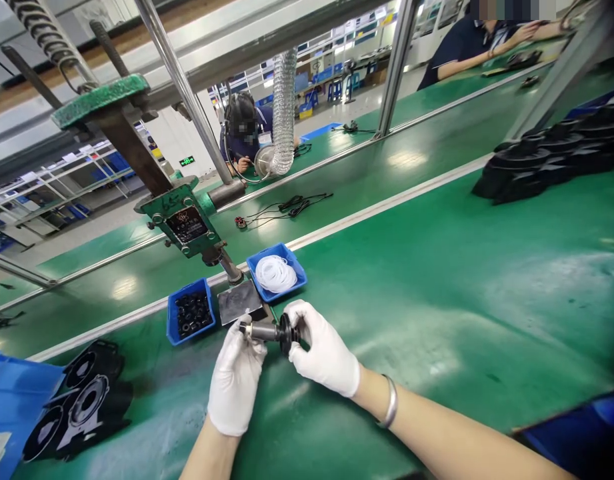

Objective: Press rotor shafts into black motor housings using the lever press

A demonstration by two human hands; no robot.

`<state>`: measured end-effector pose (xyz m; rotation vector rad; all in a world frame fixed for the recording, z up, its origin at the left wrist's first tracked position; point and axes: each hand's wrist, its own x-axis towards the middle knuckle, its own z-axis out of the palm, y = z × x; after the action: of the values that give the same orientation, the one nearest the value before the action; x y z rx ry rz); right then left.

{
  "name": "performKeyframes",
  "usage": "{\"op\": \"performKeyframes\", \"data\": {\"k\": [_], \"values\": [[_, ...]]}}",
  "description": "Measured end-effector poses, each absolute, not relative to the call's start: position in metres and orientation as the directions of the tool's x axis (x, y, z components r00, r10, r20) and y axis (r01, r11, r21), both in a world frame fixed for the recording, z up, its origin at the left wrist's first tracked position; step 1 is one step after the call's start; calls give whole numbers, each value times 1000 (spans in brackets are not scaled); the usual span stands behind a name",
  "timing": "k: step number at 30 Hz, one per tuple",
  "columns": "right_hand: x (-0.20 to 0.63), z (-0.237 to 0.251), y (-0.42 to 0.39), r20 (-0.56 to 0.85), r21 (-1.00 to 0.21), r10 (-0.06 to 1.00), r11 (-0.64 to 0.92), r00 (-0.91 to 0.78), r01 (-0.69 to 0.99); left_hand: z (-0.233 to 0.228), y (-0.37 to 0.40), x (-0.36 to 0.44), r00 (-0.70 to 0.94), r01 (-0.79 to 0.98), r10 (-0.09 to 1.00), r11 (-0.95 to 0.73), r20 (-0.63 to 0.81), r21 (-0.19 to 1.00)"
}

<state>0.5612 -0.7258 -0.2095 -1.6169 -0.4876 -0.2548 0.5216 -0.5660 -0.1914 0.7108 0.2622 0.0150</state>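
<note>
Shaft (pixel 265 331) pinched in left hand (pixel 235 381), its black disc (pixel 285 335) pinched by right hand (pixel 324 350); loose grip could drop it.

A person in dark clothing (pixel 243 127) bends near a ribbed silver duct (pixel 284 107) as another in a navy top (pixel 451 50) reaches across a bench; black cables (pixel 291 207) lie loose, black housings (pixel 547 163) line the right, and a green exit sign (pixel 187 161) glows.

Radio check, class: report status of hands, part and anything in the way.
Left hand pinching shaft at one end; right hand gripping black disc. Shaft spans both hands. Nearest obstacles: block, blue bins beyond.
</note>
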Motion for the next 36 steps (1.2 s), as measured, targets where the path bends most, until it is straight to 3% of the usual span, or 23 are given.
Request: {"op": "performKeyframes", "data": {"k": [4, 8, 10, 13, 17, 23, 27, 31, 36], "values": [[559, -210, -727, 449, -880, 212, -62, 868, 471, -194, -556, 524, 971, -36, 218, 530, -95, 847], [561, -209, -727, 416, -899, 215, -49, 884, 435, -193, -549, 529, 961, -31, 247, 547, -126, 836], [564, -208, -726, 384, -923, 147, 21, 911, 385, -192, -549, 529, 959, 4, 212, 653, -188, 757], [569, -206, -726, 314, -940, -9, 138, 949, 312, -190, -556, 526, 955, 121, 78, 779, -287, 615], [572, -207, -728, 300, -941, -139, 120, 944, 317, -195, -573, 518, 922, 267, -42, 786, -384, 557], [571, -205, -733, 410, -911, -217, -39, 886, 412, -196, -597, 516, 902, 389, -145, 677, -406, 624], [571, -200, -738, 419, -908, -321, -125, 849, 400, -195, -614, 519, 918, 364, -81, 561, -388, 744], [574, -200, -742, 367, -928, -413, -109, 833, 355, -198, -636, 520, 958, 284, -85, 430, -275, 857], [579, -204, -744, 342, -933, -476, -69, 810, 353, -201, -659, 522, 974, 227, -92, 414, -207, 882]]}}
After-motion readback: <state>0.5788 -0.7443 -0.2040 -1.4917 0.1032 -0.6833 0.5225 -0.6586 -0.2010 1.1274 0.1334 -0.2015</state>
